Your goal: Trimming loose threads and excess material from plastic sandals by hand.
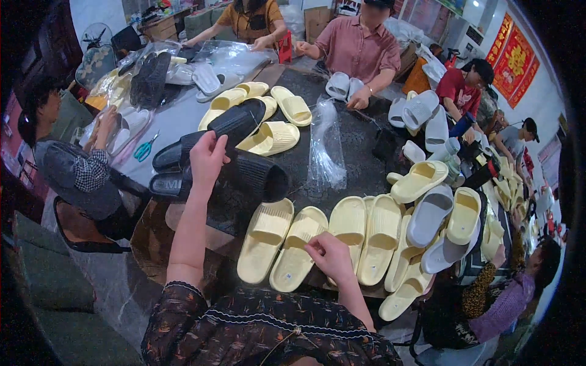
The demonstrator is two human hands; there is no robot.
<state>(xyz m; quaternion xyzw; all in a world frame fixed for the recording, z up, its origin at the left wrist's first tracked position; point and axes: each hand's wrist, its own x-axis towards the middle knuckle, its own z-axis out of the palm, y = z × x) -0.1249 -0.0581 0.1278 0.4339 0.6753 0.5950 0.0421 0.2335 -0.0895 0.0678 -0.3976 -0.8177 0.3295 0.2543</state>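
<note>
My left hand [209, 160] is raised over several black slippers [259, 174], fingers curled together; anything they hold is too small to make out. Lower down, my right hand [331, 253] has its thumb and fingertips pinched at the inner side of a pale yellow slipper [300, 250]. Whether a small thing sits in that pinch is hidden. Left of that slipper lies a matching yellow slipper [265, 241], toe pointing away from me. Another yellow pair [379, 241] lies to the right of my right hand, partly behind it.
Clear plastic bags [326, 146] lie mid-table. More yellow slippers [292, 105] sit beyond the black ones. Grey and yellow slippers [430, 215] are piled at right. Teal-handled scissors [145, 148] lie at left. Several people work around the table, one [360, 49] opposite me.
</note>
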